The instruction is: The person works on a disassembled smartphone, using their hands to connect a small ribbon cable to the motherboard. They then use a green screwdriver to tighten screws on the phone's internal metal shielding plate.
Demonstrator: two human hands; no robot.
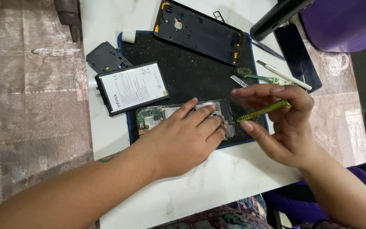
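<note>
Two hands worked: right hand (286, 127) pinched a green screwdriver (264, 110); left hand (187, 135) lay flat, fingers spread, on the opened phone (149, 116) on one black mat (191, 72). White table (217, 182); one battery (132, 87), one back frame (198, 32) nearby.

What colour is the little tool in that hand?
The tool in the right hand is yellow-green, seen in the head view.
</note>
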